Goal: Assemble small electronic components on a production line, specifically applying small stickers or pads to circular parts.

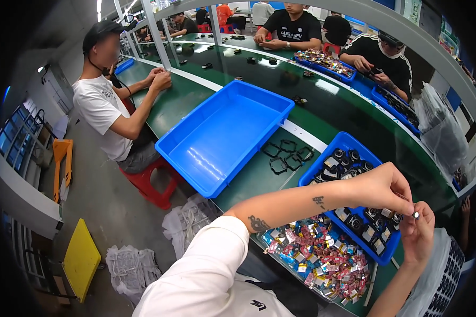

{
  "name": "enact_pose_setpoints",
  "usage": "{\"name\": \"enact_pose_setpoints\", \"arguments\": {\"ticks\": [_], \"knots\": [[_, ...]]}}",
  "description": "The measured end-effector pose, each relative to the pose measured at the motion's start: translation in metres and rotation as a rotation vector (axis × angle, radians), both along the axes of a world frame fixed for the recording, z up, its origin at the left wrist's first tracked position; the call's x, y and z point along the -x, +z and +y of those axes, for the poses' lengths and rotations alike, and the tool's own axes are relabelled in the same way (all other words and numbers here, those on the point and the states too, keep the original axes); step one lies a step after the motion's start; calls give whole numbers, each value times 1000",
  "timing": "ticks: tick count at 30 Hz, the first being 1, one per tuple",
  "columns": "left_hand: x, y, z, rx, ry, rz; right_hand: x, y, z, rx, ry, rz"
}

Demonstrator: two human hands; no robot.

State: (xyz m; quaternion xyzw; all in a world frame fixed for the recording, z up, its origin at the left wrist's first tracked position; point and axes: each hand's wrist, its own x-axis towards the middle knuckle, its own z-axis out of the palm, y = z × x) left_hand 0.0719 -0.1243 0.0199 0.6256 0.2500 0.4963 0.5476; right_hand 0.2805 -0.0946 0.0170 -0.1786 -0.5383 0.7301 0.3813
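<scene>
My left hand [384,186] reaches across to the right, its thumb and fingers pinched together. My right hand [419,232] is raised against it, also closed in a pinch. A small part with a white face and dark edge [416,215] shows between the fingertips of both hands; its exact kind is too small to tell. Just behind and below them, a blue tray [390,257] holds many black watch-like housings [356,223], some with silvery rectangular pieces. Nearer my body, a clear container [322,301] is heaped with small pink, blue and silver pieces [322,256].
A large empty blue bin [217,142] stands left of several black frames [288,154]. Beyond runs a green conveyor [222,63] with scattered parts. A person in white [108,100] sits at left on a red stool [156,185]; others work across. Plastic-wrapped bundles [132,269] lie below.
</scene>
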Motion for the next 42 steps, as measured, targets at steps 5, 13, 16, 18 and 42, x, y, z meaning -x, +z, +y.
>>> {"name": "enact_pose_setpoints", "arguments": {"ticks": [5, 13, 16, 18, 42], "knots": [[-4, 9, 2, 61, -5, -124, -4, 7, -13, -235, -311, -164], [32, 27, -6, -93, 262, 99, 30, -4, -7, -1127, 239, -835], [29, 22, -4, -89, 272, 91, 38, -16, 3, -964, 66, -1018], [25, 22, -3, -84, 272, 103, 38, -30, 13, -912, 1, -1070], [14, 11, 0, -313, 461, 625, 40, -27, 16, -347, -192, -257]]}}
